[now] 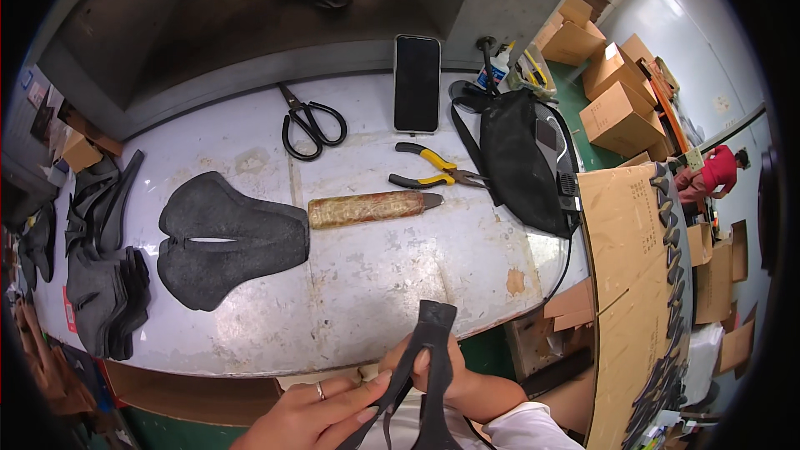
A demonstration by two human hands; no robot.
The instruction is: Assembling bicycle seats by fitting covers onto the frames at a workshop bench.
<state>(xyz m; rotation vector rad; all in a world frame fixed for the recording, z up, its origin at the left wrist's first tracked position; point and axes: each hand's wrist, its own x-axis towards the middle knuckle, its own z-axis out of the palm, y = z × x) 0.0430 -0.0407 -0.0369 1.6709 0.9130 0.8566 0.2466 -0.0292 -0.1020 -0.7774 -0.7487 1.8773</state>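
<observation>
Dark forked piece: 1, in both hands at the near edge of the white worktable, its joined end up, 2 strips running downward.
Left hand: ring on 1 finger; fingers laid along the left strip, holding it.
Right hand: closed about the piece from behind, thumb showing between the strips.
Saddle-shaped dark piece: 1, flat, slit along the middle.
Wrapped-handle tool: 1, tip pointing right.
Pliers: 1 pair, yellow-and-black handles, beside a black pouch.
Scissors: 1 pair, black handles.
Phone: 1, screen dark.
Stacked dark pieces: left end.
</observation>
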